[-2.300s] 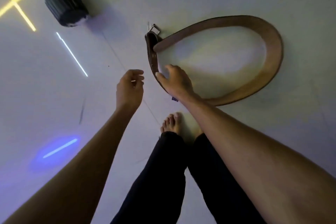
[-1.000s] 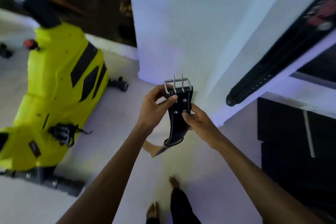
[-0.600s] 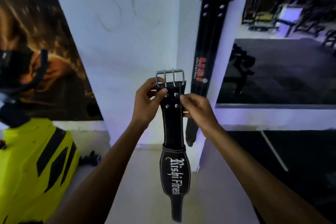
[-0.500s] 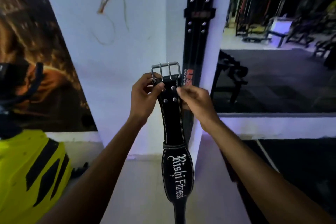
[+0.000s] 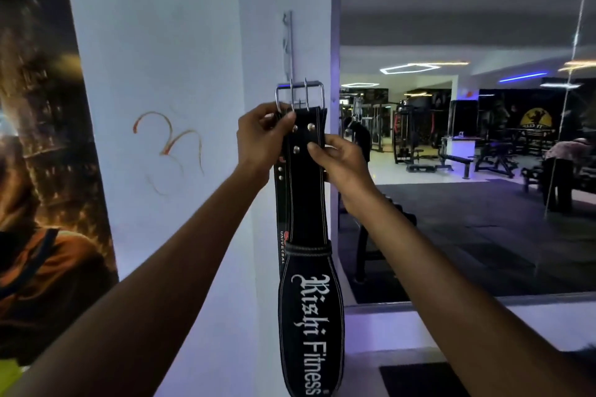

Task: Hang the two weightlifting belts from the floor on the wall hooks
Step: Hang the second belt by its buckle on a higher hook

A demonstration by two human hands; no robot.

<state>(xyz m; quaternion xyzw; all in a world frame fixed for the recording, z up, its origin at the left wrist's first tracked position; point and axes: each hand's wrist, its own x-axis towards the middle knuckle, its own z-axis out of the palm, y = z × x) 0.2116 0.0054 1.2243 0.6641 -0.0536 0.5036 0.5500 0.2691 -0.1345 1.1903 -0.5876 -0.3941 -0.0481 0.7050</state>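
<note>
A black weightlifting belt point(image 5: 306, 203) with white lettering hangs straight down in front of a white wall pillar point(image 5: 254, 42). Its steel buckle point(image 5: 300, 95) is at the top. My left hand point(image 5: 261, 138) pinches the belt just under the buckle on the left side. My right hand point(image 5: 338, 158) holds its right edge a little lower. A metal hook rail point(image 5: 288, 45) runs vertically on the pillar just above the buckle. Behind the held belt, the edge of another black belt point(image 5: 281, 235) hangs against the pillar, mostly hidden.
A large dark poster point(image 5: 38, 155) covers the wall on the left. A big mirror point(image 5: 467, 138) to the right of the pillar shows gym machines, benches and a person. A black mat point(image 5: 419, 380) lies on the floor at lower right.
I picked a belt off the floor, stood up and turned to the pillar. Over the last half second both hands have raised the black belt so the buckle sits just under the hook rail.
</note>
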